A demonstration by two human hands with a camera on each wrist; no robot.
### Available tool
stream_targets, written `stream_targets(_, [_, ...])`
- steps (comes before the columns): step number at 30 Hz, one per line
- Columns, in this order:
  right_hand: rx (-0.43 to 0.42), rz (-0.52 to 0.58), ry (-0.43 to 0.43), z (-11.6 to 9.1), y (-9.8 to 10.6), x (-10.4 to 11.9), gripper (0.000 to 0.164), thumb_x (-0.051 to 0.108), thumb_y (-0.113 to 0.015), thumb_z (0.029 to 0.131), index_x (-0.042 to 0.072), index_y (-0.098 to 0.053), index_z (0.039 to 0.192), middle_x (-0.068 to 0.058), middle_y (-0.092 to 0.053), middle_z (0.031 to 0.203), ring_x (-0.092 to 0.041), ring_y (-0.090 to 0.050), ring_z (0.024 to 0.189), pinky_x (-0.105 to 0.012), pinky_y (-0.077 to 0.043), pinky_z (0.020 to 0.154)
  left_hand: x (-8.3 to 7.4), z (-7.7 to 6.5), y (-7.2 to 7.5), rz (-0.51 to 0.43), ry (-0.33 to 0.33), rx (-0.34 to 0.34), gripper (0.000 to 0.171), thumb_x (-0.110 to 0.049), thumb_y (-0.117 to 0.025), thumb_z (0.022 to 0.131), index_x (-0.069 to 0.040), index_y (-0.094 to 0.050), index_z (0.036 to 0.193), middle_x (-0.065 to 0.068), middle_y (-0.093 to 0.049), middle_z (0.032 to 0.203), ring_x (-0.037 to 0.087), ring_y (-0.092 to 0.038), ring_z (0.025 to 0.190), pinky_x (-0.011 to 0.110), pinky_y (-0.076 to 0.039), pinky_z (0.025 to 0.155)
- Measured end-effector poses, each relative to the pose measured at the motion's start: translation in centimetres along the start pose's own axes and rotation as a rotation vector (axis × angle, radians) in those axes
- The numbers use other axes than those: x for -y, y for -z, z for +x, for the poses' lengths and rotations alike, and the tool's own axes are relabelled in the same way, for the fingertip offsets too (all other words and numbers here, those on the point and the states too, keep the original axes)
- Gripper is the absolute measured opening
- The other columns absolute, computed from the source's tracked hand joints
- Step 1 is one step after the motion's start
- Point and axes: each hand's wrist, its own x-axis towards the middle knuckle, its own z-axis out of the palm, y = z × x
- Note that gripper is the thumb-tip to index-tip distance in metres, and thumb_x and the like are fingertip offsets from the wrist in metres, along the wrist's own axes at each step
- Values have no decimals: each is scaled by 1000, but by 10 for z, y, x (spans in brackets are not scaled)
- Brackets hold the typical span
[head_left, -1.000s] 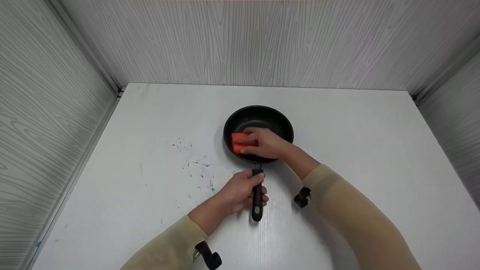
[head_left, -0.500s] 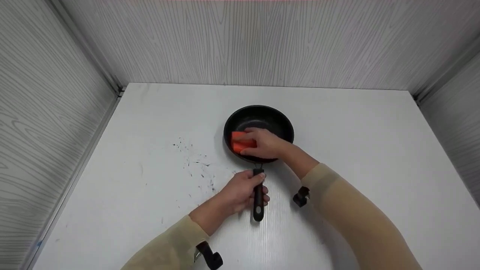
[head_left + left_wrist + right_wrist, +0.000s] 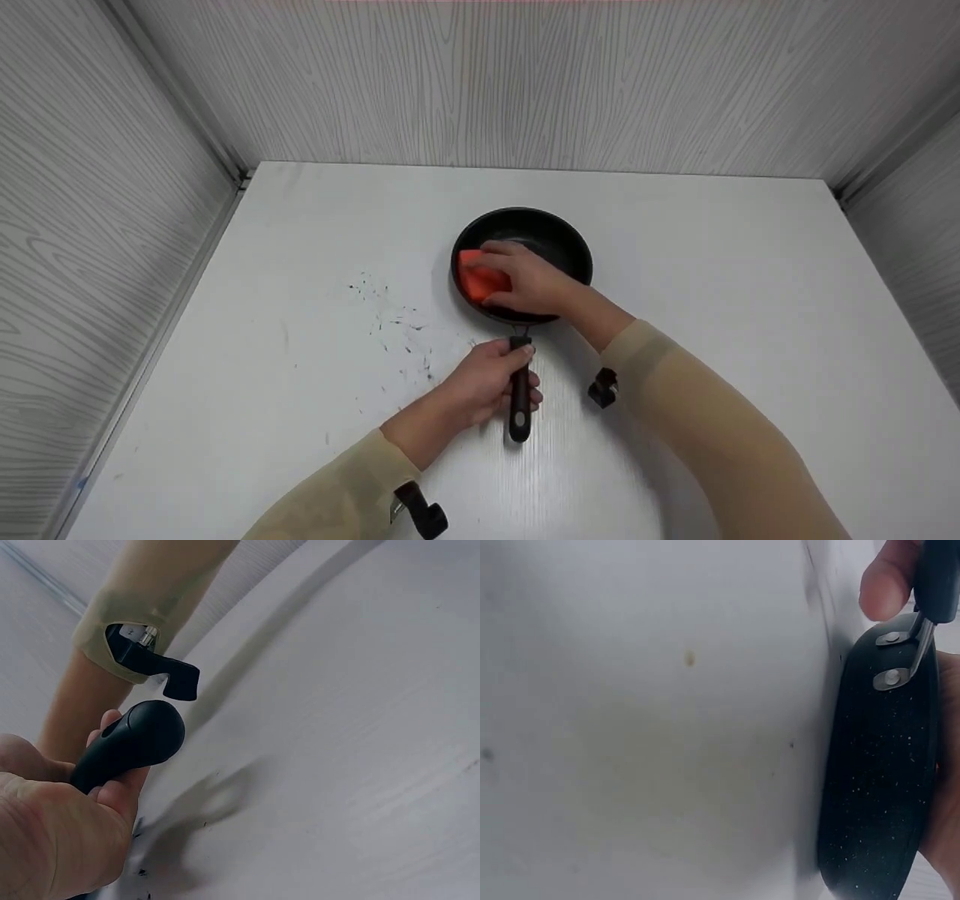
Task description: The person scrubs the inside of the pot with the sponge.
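Note:
A black frying pan sits at the middle of the white table, its handle pointing toward me. My left hand grips that handle near the pan, thumb on top and fingers wrapped beneath. In the left wrist view the rounded handle end sticks out past the hand. Inside the pan, my right hand holds an orange sponge against the left part of the inner surface, thumb and fingers spread around it. From the right wrist, the speckled outer wall hides the sponge almost entirely.
Dark smudges and specks mark the white table left of the pan. Grey wood-grain panels rise at the back and both sides. A black mount juts from each sleeve.
My right hand has pushed the sponge a little farther from me along the pan's left inner side. My left hand keeps its grip on the handle. The head view has shifted slightly.

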Motion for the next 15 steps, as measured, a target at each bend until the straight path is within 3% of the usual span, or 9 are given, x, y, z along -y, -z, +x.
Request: stream_targets(15, [-64, -95, 55, 8, 2, -5, 55, 31, -78, 100, 24, -60, 151, -17, -37, 165, -34, -32, 154, -47, -38, 123, 2, 1, -4, -13, 8, -21, 30, -19, -56, 112, 5, -53, 130, 14, -63, 82, 23, -70, 67, 41, -67, 72])
